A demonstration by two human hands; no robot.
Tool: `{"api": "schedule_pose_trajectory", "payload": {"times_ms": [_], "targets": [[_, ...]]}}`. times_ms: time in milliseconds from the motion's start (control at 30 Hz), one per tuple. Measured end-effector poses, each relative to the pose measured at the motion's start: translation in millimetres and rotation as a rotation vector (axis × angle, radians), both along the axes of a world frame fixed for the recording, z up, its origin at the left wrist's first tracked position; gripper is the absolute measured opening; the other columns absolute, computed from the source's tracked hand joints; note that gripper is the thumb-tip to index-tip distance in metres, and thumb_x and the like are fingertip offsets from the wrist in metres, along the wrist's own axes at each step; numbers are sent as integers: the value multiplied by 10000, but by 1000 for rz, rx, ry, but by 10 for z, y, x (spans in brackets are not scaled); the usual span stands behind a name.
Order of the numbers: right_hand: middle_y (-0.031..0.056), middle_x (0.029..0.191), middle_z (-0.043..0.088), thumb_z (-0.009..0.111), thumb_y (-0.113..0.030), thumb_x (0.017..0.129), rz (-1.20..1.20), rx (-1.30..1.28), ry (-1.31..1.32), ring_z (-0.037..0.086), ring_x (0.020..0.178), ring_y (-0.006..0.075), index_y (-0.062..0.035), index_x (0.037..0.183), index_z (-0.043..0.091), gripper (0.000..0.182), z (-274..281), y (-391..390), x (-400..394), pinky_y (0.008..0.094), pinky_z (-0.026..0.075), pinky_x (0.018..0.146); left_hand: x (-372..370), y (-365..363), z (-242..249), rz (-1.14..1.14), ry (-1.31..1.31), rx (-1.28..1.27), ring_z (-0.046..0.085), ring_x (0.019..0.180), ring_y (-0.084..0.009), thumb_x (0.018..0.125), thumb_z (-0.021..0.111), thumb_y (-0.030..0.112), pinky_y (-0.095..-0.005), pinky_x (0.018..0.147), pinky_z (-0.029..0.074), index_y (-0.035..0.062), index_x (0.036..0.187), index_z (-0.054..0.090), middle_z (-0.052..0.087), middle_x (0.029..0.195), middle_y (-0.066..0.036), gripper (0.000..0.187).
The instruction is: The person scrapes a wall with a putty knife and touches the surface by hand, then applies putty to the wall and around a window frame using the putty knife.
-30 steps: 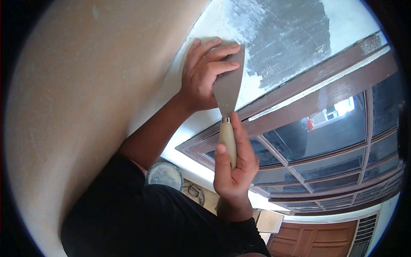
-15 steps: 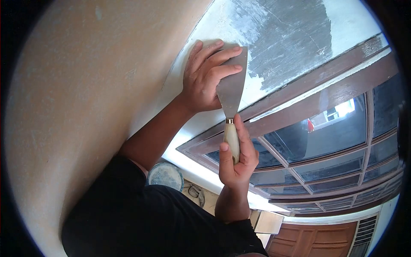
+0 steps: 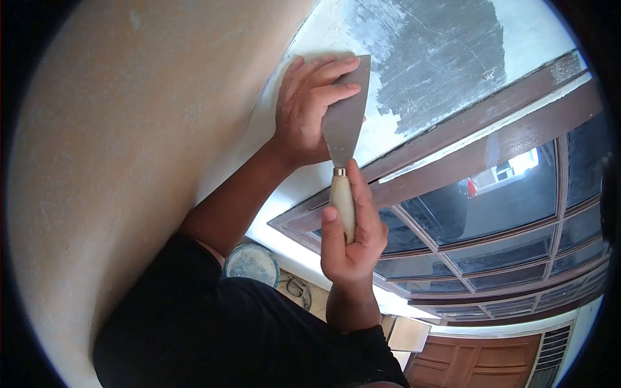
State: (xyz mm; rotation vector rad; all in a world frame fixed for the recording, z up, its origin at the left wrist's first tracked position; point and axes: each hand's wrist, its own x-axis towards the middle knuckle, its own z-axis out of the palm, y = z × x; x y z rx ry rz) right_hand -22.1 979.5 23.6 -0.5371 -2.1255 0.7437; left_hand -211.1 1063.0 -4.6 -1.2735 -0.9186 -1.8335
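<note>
A putty knife (image 3: pixel 348 123) with a wide grey metal blade and a pale handle is held upright between both hands. My right hand (image 3: pixel 354 249) is closed round the handle, one finger lying along it towards the metal collar. My left hand (image 3: pixel 307 103) holds the blade, with two fingertips on its near face; part of this hand is hidden behind the metal. Beyond the knife is a white wall surface (image 3: pixel 388 139) with a rough dark grey patch (image 3: pixel 440 58).
A plain beige wall (image 3: pixel 129 129) runs along the left. Brown-framed window panes (image 3: pixel 498 200) fill the right. Below are a round bucket (image 3: pixel 252 265) with whitish residue, a coiled dark item (image 3: pixel 297 291), a light box-like block (image 3: pixel 409 335) and a brown panelled door (image 3: pixel 475 362).
The knife and my right hand have moved slightly up and left. The fingers of my left hand have risen a little on the blade, and the blade's free end stands higher.
</note>
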Motion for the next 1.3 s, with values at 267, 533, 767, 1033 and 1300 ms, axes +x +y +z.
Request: {"api": "schedule_pose_trajectory", "payload": {"times_ms": [267, 533, 767, 1033, 1300], "targets": [[223, 993, 717, 603, -60, 949, 27, 65, 28, 710, 808, 165, 90, 1428, 460, 522, 24, -69, -39, 277, 550, 714, -27, -77, 33, -36, 52, -21, 559, 1209, -421, 772, 795, 121, -617, 1070, 301, 128, 1160, 495, 614, 1341, -160, 491], [104, 1071, 659, 562, -63, 963, 53, 113, 90, 565, 798, 84, 68, 1451, 449, 518, -53, -18, -56, 200, 447, 737, 3, -56, 30, -19, 40, -17, 553, 1228, -407, 775, 792, 109, -620, 1081, 289, 126, 1152, 499, 614, 1343, -156, 478], [250, 1015, 709, 605, -80, 951, 12, 161, 24, 721, 843, 203, 73, 1425, 470, 516, 2, -29, -34, 303, 558, 731, 33, -78, 44, 10, 29, -12, 561, 1230, -395, 790, 782, 101, -626, 1101, 266, 121, 1141, 505, 623, 1330, -158, 447], [232, 981, 718, 605, -59, 946, 35, 219, 40, 718, 823, 185, 80, 1423, 470, 514, -1, -13, -40, 302, 557, 714, 19, -81, 12, 34, 22, -29, 563, 1221, -399, 789, 783, 107, -624, 1090, 280, 118, 1146, 502, 621, 1330, -158, 454], [230, 986, 719, 606, -55, 946, 27, 99, 32, 713, 824, 177, 86, 1414, 477, 505, 4, -51, -19, 293, 556, 719, 10, -31, 5, -7, -20, 20, 569, 1234, -369, 795, 753, 221, -603, 1092, 284, 164, 1093, 572, 640, 1325, -89, 353]]}}
